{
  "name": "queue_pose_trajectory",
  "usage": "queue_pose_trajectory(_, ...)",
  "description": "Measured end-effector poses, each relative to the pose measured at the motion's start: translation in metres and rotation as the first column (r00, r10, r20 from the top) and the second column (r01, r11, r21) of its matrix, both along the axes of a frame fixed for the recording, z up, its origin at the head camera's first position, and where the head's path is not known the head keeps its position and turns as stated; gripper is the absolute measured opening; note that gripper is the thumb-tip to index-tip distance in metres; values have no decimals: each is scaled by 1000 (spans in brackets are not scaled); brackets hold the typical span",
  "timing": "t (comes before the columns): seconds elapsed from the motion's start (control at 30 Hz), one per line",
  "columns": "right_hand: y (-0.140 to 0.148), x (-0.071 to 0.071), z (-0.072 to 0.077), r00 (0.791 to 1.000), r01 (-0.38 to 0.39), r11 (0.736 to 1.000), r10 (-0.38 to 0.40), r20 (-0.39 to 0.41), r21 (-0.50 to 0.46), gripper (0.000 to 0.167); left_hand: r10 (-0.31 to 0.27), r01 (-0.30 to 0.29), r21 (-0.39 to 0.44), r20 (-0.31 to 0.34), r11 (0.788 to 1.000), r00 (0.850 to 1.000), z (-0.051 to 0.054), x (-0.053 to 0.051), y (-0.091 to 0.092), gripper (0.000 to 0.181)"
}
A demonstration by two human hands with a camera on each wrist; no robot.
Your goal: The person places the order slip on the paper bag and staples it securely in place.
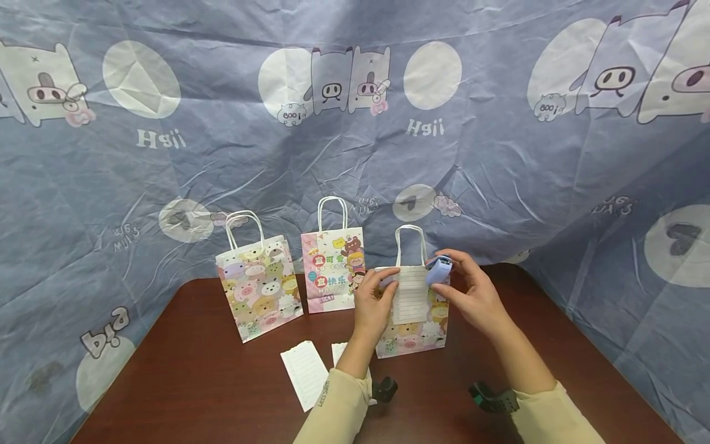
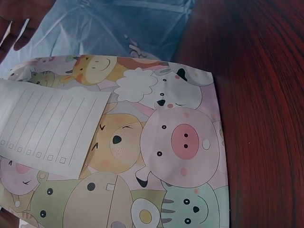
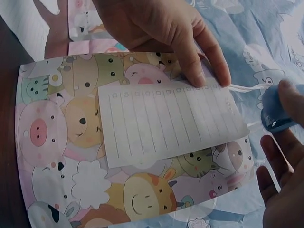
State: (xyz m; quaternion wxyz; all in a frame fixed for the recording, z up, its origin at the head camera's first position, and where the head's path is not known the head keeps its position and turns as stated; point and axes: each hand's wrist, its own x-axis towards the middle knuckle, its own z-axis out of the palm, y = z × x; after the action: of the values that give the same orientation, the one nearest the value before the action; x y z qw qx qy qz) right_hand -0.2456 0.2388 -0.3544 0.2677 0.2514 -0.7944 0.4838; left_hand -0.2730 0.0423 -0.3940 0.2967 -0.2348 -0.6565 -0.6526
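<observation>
Apparently a stapler (image 1: 439, 271) in right hand (image 1: 474, 293).

The background is filled by a wrinkled blue-grey cloth (image 1: 222, 163), printed with pale cartoon pigs, round spots and lettering. On the dark red-brown table (image 1: 183, 370), an animal-print paper bag (image 1: 261, 290) with white handles is stood at the left — just beside it, a pink-and-white bag (image 1: 330, 271). Nearer the front, a lined white sheet (image 1: 305, 375) is laid — a second sheet (image 1: 339, 351), to its right, is partly hidden.
</observation>
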Motion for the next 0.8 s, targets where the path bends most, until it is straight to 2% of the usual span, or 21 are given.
queue_pose_trajectory(0.13, -4, -3, 1, 996, 89, 996, -89, 18, 9, 58, 6, -6, 4, 0, 1000, 1000, 0, -1, -1, 24)
queue_pose_trajectory(0.2, -5, -5, 3, 994, 104, 994, -105, 11, 19, 58, 6, -6, 2, 1, 1000, 1000, 0, -1, -1, 24)
queue_pose_trajectory(0.47, -10, -12, 5, 995, 93, 991, -88, -49, 99, 55, -7, 7, -4, -15, 1000, 1000, -1, -1, 1, 23)
queue_pose_trajectory(0.8, -21, -17, 7, 990, 134, 965, -121, -69, 226, 51, 11, -11, -7, -30, 1000, 999, -1, 1, 1, 23)
